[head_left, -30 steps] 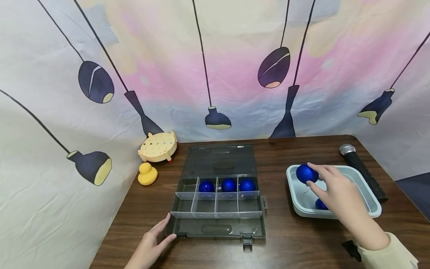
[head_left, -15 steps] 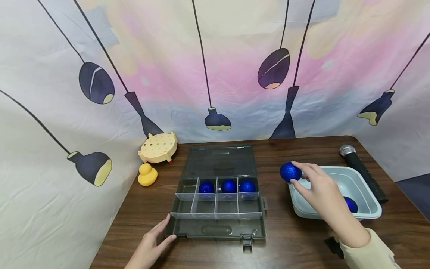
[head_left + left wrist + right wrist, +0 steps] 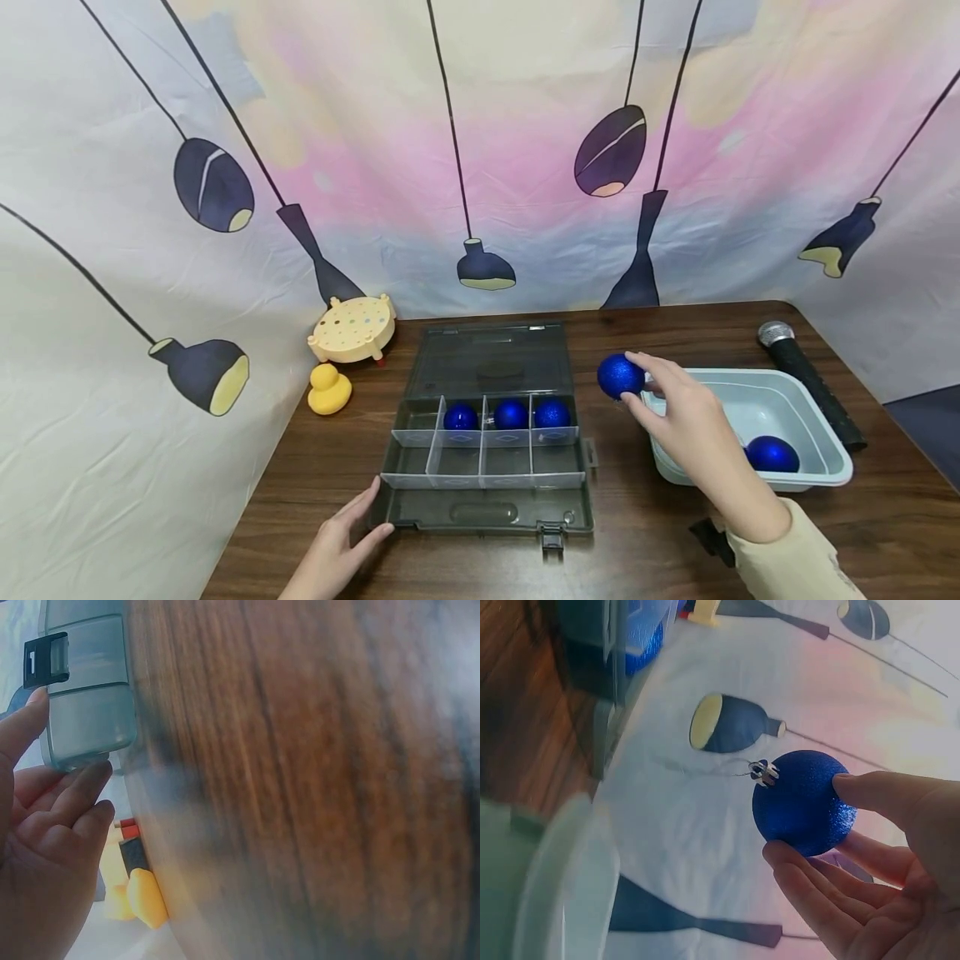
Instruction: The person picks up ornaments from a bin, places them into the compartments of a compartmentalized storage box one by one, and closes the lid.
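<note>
In the head view, my right hand (image 3: 693,429) pinches a glittery blue Christmas bauble (image 3: 621,377) between thumb and fingers, just left of the pale blue tub's rim. The right wrist view shows this bauble's silver cap and thin thread loop on the right hand (image 3: 885,862) side. Another blue bauble (image 3: 772,454) lies inside the tub (image 3: 828,479). A dark see-through compartment box (image 3: 495,508) stands at the middle with its lid laid back. Three blue baubles (image 3: 512,414) sit in its rear row. My left hand (image 3: 337,537) rests at its front left corner, thumb in front, fingers along the side.
A yellow rubber duck (image 3: 328,390) and a cream round dotted stand (image 3: 352,328) are at the back left. Beyond the tub lies a black microphone (image 3: 810,383). A printed cloth (image 3: 525,167) hangs behind the wooden table (image 3: 607,533).
My right hand has carried the bauble leftward, from above the tub to the gap between tub and box. The bauble left in the tub shows more fully. The left hand stays put.
</note>
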Available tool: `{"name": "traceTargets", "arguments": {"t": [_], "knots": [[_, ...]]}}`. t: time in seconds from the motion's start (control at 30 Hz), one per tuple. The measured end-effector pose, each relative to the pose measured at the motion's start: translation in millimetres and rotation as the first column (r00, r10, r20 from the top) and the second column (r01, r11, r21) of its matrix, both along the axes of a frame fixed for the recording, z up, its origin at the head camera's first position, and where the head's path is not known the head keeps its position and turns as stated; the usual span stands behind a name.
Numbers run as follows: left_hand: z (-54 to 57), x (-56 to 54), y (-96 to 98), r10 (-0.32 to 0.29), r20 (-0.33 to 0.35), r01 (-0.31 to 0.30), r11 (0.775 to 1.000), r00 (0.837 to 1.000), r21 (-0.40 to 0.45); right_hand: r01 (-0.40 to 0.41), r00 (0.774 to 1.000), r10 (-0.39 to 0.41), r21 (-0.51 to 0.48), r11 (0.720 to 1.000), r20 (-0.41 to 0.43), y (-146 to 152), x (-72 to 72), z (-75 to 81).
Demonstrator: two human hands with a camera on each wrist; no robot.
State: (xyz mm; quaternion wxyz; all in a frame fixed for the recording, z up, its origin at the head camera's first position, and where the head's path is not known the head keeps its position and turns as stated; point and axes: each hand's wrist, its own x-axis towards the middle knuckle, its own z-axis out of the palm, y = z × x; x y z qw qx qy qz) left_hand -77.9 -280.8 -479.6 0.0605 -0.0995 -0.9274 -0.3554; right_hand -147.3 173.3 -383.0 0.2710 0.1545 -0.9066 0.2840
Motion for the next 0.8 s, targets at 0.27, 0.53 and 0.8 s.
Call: {"name": "traceTargets", "arguments": {"t": [0.27,0.53,0.8], "knots": [[1.1,-0.6,0.3,0.000,0.017,0.000,1.000,1.000,0.000,-0.103,0.994,0.102,-0.011,0.995,-0.046,-25.7,-7.0,-12.8],[2.8,-0.9,0.1,0.008,0.036,-0.008,1.000,0.999,-0.005,-0.156,0.987,0.159,-0.078,0.985,0.035,-50.8,-15.6,-15.4],[3.4,0.0,1.7,-0.009,0.006,0.009,1.000,1.000,0.005,-0.172,0.981,0.181,-0.103,0.980,0.076,-72.1,-24.1,-9.8]]}}
